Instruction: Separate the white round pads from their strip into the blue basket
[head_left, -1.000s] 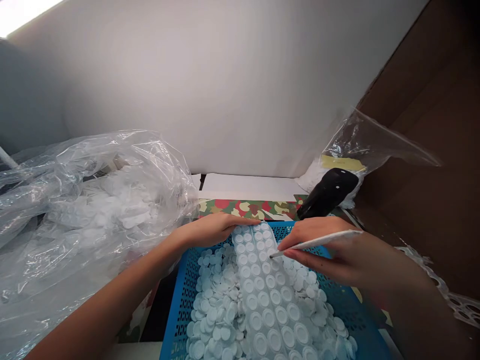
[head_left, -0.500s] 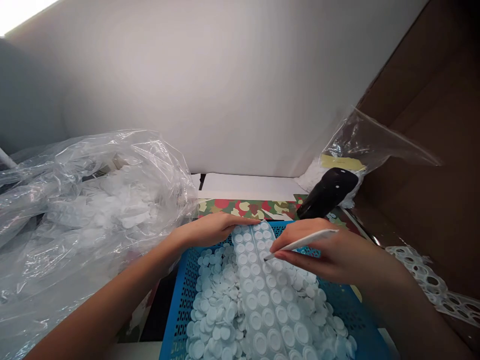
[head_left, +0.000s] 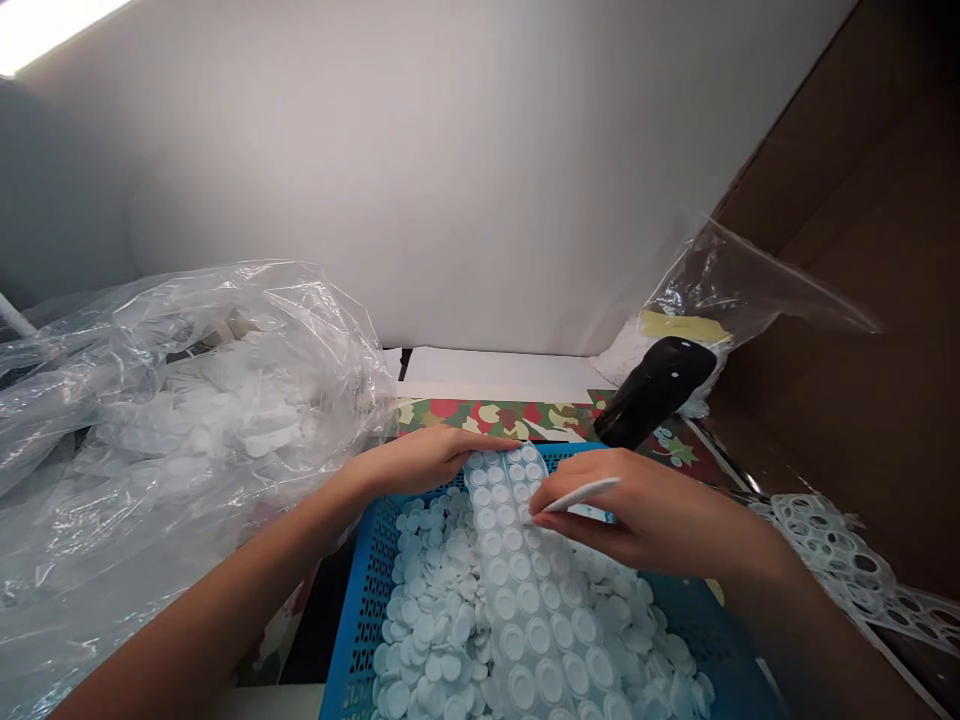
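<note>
A long translucent strip of round white discs [head_left: 517, 600] lies over loose white discs [head_left: 427, 620] inside a blue perforated basket [head_left: 351, 625]. At its far end, my left hand [head_left: 420, 460] grips the strip's edge, with the fingertips partly hidden. My right hand [head_left: 600, 505] is closed round a slim white pen-like tool [head_left: 581, 494], slanting down to the left over the strip's upper right part. Fingers cover the tool's tip, so I cannot tell whether it touches a disc.
Clear plastic bags [head_left: 225, 400] with white pieces fill the left side. A black rounded object [head_left: 656, 390] stands behind the basket, before a bag with a yellow label [head_left: 682, 326]. White ring-patterned sheets [head_left: 840, 555] lie at right beside a brown cardboard wall [head_left: 862, 200].
My right hand has shifted slightly left and down with the white tool, whose tip is now hidden. My left hand and the strip stay almost in place.
</note>
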